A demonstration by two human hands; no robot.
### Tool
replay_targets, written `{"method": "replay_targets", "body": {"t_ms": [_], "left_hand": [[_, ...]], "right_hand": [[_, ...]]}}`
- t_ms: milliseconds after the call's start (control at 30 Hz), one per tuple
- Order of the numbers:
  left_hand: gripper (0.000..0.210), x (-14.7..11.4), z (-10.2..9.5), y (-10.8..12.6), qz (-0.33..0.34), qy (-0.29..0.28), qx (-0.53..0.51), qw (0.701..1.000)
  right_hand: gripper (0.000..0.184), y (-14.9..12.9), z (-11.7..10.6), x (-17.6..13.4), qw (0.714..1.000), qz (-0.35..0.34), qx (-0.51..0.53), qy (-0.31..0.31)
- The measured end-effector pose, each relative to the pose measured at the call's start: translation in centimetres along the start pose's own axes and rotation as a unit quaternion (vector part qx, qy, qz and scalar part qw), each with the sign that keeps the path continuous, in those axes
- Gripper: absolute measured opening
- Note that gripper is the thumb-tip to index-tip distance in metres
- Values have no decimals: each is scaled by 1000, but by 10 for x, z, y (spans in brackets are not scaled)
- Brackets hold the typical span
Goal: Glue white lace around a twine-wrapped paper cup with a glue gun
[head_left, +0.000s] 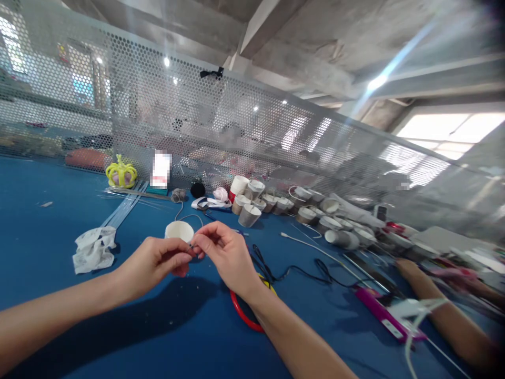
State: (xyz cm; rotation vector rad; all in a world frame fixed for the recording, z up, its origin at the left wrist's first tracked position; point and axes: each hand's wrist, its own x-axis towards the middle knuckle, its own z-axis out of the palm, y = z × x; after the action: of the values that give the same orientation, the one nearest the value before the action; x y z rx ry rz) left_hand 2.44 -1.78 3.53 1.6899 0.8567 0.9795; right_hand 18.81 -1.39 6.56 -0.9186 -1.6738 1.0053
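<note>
My left hand (163, 256) and my right hand (224, 256) meet fingertip to fingertip above the blue table, both closed in a pinch. Between the fingertips is a thin grey strand, which looks like the end of the grey yarn (188, 216). That yarn trails back in a loop to a small grey ball of yarn (179, 195). Just behind my fingers stands a white paper cup (179, 230), its lower part hidden by my hands. Under my right wrist lie scissors with a red and yellow handle (241, 311), partly covered.
Crumpled white paper (94, 251) and clear strips (127, 208) lie left. Several wrapped cups (249, 215) line the perforated screen (252, 121). A black cable (300, 269) and a purple power strip (384, 315) lie right, near another person's arm (437, 305).
</note>
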Motion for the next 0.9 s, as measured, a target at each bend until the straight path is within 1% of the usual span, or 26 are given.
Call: {"method": "replay_targets", "body": {"t_ms": [67, 200, 300, 467, 667, 800, 900], "left_hand": [[13, -1, 0, 0, 6, -2, 13, 1000], [17, -1, 2, 0, -11, -24, -47, 999], [16, -2, 3, 2, -24, -26, -64, 997], [17, -2, 3, 4, -57, -41, -94, 993], [23, -2, 2, 4, -71, -61, -122, 988], [29, -1, 1, 1, -93, -96, -188, 973], [30, 1, 1, -4, -106, -111, -256, 954]], "right_hand": [[10, 0, 1, -1, 1000, 0, 4, 5], [11, 0, 2, -2, 1000, -6, 2, 4], [12, -1, 2, -3, 1000, -7, 4, 6], [13, -4, 0, -4, 999, 7, 36, -9], [12, -2, 1, -3, 998, 16, 66, -14], [12, 1, 1, -1, 997, 25, 76, -17], [11, 3, -1, 2, 992, 39, 107, -47]]}}
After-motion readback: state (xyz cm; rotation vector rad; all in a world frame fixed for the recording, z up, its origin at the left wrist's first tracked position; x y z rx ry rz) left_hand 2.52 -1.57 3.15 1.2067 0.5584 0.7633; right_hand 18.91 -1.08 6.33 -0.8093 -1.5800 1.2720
